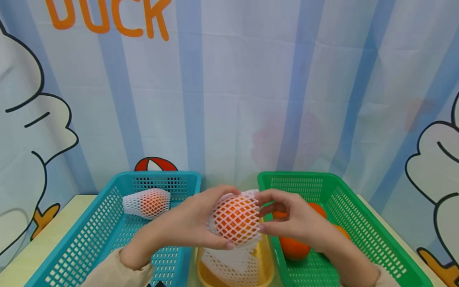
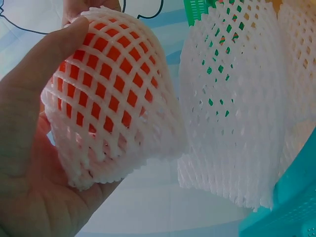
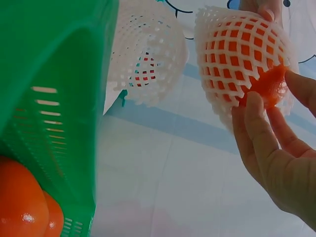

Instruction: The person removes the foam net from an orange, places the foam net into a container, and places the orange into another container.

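An orange (image 1: pixel 234 219) in a white foam net sleeve (image 2: pixel 111 84) is held above the yellow basket, between both hands. My left hand (image 1: pixel 195 221) grips it from the left, thumb in front and fingers partly hidden behind. From the right, my right hand (image 1: pixel 294 219) has its thumb and fingertips at the sleeve's open rim. In the right wrist view, the bare end of the orange (image 3: pixel 269 86) shows between the fingers (image 3: pixel 259 113) of that hand. Loose foam net sleeves (image 1: pixel 231 265) lie in the yellow basket (image 1: pixel 201 275) below.
On the left, a blue basket (image 1: pixel 122 175) holds one netted orange (image 1: pixel 152 203). To the right, a green basket (image 1: pixel 297 175) contains several bare oranges (image 1: pixel 295 248). Both stand on a pale table (image 1: pixel 59 223), before a striped curtain (image 1: pixel 236 99) with cartoon figures.
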### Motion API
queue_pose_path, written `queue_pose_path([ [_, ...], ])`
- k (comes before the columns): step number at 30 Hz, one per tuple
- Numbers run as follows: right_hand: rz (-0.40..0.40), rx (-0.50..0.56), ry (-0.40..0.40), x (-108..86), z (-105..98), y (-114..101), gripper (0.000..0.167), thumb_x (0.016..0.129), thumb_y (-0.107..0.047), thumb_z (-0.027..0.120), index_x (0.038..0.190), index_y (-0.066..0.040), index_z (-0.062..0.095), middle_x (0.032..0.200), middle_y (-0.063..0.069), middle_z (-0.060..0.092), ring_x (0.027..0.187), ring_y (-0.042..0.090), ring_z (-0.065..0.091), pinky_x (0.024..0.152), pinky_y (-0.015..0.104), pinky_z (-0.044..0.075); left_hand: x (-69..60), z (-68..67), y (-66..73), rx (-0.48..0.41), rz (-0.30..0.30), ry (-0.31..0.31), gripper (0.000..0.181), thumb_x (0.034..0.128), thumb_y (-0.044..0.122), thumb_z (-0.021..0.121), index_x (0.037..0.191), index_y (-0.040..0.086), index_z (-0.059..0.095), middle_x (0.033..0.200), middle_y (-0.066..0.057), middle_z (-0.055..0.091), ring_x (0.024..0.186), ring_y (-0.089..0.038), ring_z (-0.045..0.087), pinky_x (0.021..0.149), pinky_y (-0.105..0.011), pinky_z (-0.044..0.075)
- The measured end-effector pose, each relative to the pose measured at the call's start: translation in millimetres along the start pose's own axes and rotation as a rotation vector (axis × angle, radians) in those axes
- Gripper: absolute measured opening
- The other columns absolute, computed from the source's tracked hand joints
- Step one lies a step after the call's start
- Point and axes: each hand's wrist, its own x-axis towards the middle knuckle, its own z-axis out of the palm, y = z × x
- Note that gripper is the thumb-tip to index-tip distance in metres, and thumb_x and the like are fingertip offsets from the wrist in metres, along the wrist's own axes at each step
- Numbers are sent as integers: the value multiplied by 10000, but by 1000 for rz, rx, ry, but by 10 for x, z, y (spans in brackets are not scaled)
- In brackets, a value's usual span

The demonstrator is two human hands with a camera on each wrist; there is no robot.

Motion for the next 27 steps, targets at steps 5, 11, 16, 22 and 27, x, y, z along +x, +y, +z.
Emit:
queue_pose_path([
  [5,18,78,-10,25,24,-3,492,848,-89,672,1280,19,463,1276,186,458,1115,305,520,819,365,509,17,28,3,8,25,28,748,717,333,796,1335,232,387,1185,122,504,957,-67,547,784,-269,491],
  [11,42,145,-20,37,28,0,533,842,-57,659,1298,39,402,1296,195,409,1170,309,480,850,379,495,44,94,0,19,73,77,765,705,311,803,1338,171,397,1202,89,503,985,-76,533,801,-265,487],
  [16,54,148,-33,66,41,-8,597,824,-11,627,1350,2,346,1315,185,392,1170,315,472,840,386,499,73,142,2,30,100,126,769,705,315,801,1341,150,401,1222,74,497,1005,-77,523,816,-264,483],
  [22,26,115,-26,90,89,-15,685,774,19,629,1380,-55,317,1281,180,428,1076,323,503,798,381,513,121,192,49,29,84,164,807,689,300,816,1358,151,391,1256,72,482,1035,-73,515,833,-267,477],
  [27,30,92,-3,103,108,-12,717,747,32,628,1386,-70,319,1267,175,448,1056,323,509,786,384,512,129,181,53,66,84,167,839,661,308,843,1354,134,403,1266,42,499,1048,-83,521,848,-272,472],
])
